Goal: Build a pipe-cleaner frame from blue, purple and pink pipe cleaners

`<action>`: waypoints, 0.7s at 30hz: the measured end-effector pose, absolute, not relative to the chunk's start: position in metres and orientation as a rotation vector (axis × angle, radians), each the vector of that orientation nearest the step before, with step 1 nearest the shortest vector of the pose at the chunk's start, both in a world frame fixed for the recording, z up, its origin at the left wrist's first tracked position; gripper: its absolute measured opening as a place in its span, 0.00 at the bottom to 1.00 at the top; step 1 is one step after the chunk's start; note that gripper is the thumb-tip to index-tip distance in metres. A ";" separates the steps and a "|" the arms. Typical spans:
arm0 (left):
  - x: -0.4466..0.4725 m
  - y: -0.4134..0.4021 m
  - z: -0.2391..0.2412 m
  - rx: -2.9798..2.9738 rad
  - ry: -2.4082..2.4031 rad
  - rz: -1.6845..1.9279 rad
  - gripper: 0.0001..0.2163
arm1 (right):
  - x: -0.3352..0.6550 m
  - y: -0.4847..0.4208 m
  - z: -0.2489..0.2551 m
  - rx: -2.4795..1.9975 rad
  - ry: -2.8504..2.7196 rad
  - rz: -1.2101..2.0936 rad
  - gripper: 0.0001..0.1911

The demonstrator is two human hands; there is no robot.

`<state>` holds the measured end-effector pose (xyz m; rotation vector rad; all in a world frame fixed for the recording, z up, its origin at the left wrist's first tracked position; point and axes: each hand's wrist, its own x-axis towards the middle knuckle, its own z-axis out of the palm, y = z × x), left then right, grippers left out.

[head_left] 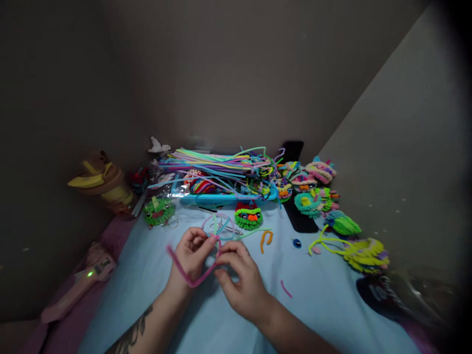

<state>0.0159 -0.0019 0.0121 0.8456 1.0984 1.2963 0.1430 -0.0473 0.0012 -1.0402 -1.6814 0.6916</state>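
Note:
My left hand (pixel 191 253) pinches a small bundle of pipe cleaners between thumb and forefinger. A pink pipe cleaner (pixel 193 283) bends in a wide V below the pinch, one end sticking out past the left wrist. Pale pink, mint and light-blue loops (pixel 222 227) fan out above the fingertips. My right hand (pixel 238 278) curls in from the right, its fingertips closed at the pink pipe cleaner's near side. Just beyond the loops lie scissors (pixel 230 229), partly covered by them. A green, red-topped pipe-cleaner figure (pixel 248 217) sits close by.
A blue tray (pixel 221 198) heaped with pipe cleaners (pixel 217 162) stands at the back. Several fuzzy figures (pixel 309 204) line the right side, near a black phone-like slab (pixel 304 219). A green frog-like figure (pixel 159 211) sits left. A pink device (pixel 83 285) lies at far left.

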 end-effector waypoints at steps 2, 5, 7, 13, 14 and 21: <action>0.019 -0.004 0.013 0.872 1.110 1.314 0.16 | 0.136 -0.046 -0.002 -1.078 -1.439 0.823 0.04; 0.021 -0.006 0.012 0.873 1.125 1.357 0.15 | 0.130 -0.045 -0.008 -1.133 -1.171 0.886 0.07; 0.020 -0.008 0.011 0.841 1.120 1.369 0.14 | 0.131 -0.044 -0.010 -1.198 -1.189 0.843 0.12; 0.017 -0.012 0.010 0.805 1.101 1.325 0.13 | 0.139 -0.043 -0.008 -1.263 -1.516 0.550 0.17; 0.017 -0.012 0.011 0.809 1.100 1.320 0.13 | 0.139 -0.043 -0.008 -1.250 -1.538 0.519 0.18; 0.017 -0.013 0.012 0.868 1.142 1.311 0.13 | 0.139 -0.042 -0.013 -1.156 -1.589 0.498 0.24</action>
